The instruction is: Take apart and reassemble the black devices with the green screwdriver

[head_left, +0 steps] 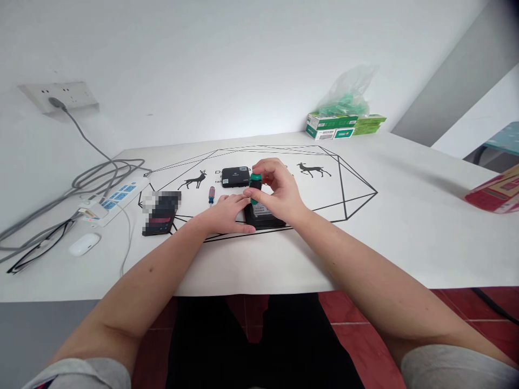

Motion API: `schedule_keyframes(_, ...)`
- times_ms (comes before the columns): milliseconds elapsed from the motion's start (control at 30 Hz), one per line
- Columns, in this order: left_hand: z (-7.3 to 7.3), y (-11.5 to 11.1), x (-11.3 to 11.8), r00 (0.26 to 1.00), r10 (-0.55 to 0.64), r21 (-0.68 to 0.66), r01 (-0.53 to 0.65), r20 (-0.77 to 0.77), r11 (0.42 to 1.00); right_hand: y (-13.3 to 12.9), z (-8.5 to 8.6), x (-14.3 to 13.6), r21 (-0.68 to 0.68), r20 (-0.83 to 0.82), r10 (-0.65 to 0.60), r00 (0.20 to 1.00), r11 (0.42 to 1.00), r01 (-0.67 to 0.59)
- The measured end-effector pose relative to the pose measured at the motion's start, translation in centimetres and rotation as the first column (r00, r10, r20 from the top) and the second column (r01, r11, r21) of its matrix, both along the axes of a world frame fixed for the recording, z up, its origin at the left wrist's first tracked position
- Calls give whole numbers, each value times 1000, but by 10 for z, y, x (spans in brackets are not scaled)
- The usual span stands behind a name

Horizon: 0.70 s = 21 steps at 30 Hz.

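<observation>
My right hand [279, 189] is closed around a screwdriver [255, 182] with a green and black handle, held upright over a flat black device [265, 220]. A pale printed label shows on top of the device; its far part is hidden behind my right hand. The screwdriver's tip is out of sight. At the device's left side, my left hand [229, 214] grips it, thumb at the near edge and fingers toward the back. Just behind lies a black box-like cover or case [235, 176] with small white stickers. A small screwdriver [211, 195] with a red and blue handle rests left of it.
A phone [162, 213], partly pixelated, lies on the left of the table [405, 232]. Beyond it are a power strip [121, 200], grey cables, a white mouse [85, 244] and glasses [40, 246]. Green-white boxes [331, 127] under a plastic bag stand against the wall; a red package [492, 192] sits right.
</observation>
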<state>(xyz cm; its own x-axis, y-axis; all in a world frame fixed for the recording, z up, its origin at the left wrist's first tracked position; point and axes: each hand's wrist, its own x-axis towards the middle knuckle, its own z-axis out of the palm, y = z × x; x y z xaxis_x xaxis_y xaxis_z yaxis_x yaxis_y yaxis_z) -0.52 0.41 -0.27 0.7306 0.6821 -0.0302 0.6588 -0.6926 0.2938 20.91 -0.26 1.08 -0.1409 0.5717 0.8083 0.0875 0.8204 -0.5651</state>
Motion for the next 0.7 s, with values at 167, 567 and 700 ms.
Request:
schedule_keyframes(167,-2,2,-1,1000,-18,-5,18,18,1000,0,-3,1,14,29,6,1000,1000,-6)
schedule_keyframes(567,-2,3,0,1000,0,2,0,-2,1000,0,0,4,176,57,-132,990,977,120)
schedule_keyframes(700,-3,4,-1,1000,-7,-9,7,15,1000,1,1,5,194,40,-160,986,970,150)
